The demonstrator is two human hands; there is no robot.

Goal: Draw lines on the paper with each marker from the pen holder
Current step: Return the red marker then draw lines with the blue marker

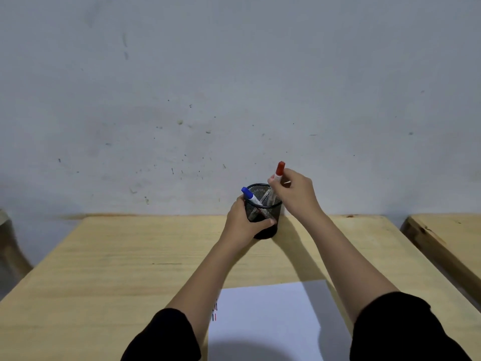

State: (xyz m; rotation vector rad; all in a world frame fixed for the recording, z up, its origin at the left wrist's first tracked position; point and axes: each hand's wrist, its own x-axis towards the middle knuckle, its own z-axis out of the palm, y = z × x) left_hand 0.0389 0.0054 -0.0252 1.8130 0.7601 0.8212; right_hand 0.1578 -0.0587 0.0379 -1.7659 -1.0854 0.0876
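Note:
A black mesh pen holder [268, 208] stands at the far edge of the wooden table, near the wall. My left hand [243, 224] is wrapped around its left side. My right hand [295, 192] pinches a red-capped marker [279, 171] just below the cap, with the marker's lower end inside the holder. A blue-capped marker [249, 195] leans in the holder on the left, and another marker body [266, 198] shows through the mesh. A white sheet of paper [268, 321] lies near me, with short red and dark lines [215, 312] at its left edge.
The pale wooden table [130, 269] ends against a scuffed grey-white wall [234, 87]. A second wooden surface [447, 235] stands to the right across a narrow gap. A rounded object [7, 243] sits at the left edge of view.

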